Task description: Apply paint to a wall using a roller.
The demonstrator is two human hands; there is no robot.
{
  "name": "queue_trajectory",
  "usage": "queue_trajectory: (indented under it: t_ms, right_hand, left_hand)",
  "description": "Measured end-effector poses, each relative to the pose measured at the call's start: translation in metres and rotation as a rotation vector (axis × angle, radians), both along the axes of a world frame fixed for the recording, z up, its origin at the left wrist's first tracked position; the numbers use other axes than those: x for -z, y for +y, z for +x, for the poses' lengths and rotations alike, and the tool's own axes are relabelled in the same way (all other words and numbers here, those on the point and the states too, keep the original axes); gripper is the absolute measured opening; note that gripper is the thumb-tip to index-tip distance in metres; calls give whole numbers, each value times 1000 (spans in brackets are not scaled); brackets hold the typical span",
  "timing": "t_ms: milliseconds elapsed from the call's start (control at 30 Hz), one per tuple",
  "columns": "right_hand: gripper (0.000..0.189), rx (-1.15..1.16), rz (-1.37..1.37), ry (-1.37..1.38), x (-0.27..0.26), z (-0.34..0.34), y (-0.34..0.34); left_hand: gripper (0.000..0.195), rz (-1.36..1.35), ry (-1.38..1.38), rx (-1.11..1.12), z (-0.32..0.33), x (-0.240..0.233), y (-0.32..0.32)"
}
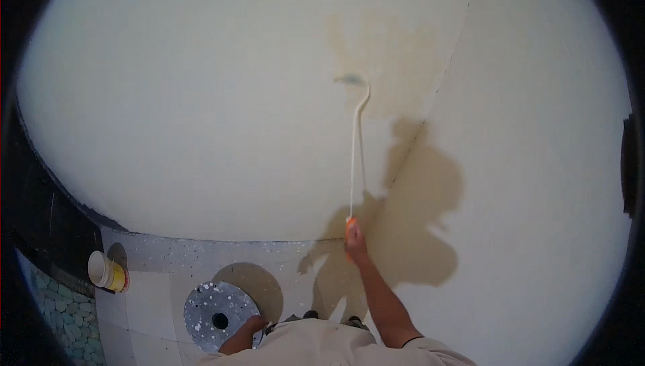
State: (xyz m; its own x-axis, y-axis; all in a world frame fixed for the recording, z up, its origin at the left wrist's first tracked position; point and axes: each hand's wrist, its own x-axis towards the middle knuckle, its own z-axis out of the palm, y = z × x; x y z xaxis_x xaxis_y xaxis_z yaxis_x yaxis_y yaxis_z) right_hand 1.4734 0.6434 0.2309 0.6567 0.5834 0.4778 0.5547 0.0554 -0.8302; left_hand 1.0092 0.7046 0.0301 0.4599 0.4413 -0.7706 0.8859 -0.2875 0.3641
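Note:
My right hand point(356, 244) is closed around the orange handle of a long paint roller point(352, 164). Its white rod bends near the top and leads to a blurred roller head point(351, 80) at the pale wall point(211, 114). Beside the head, a beige, slightly darker patch point(398, 59) marks the wall. Low on the left, my left hand point(253, 324) is over the edge of a round, grey, paint-spattered disc point(220, 321) with a dark central hole. Whether it touches the disc or holds anything is unclear.
A white and yellow bucket point(107, 273) is at the far left on the paint-spotted floor point(151, 285). Green stone paving point(65, 310) lies beyond a dark edge. My shadow point(423, 205) falls across the wall corner, and a dark object point(628, 164) shows at the right rim.

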Motion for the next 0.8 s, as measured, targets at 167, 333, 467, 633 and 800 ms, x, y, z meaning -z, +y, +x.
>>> queue_trajectory:
  t_ms: [167,333,467,633,800]
  right_hand:
    - [32,-169,-131,885,-1,-94,-23]
    - [37,-252,-42,1034,-34,-112,-3]
    - [44,-225,96,882,-100,-86,33]
    - [42,-144,207,798,-190,11,31]
    - [38,-112,77,663,-184,38,0]
  left_hand:
    - [48,-84,99,10,-24,33,-7]
    - [48,-59,-41,233,-22,34,17]
    - [45,57,-102,338,-7,35,24]
    - [47,-90,-162,-88,17,16,21]
    - [48,215,-153,115,4,42,12]
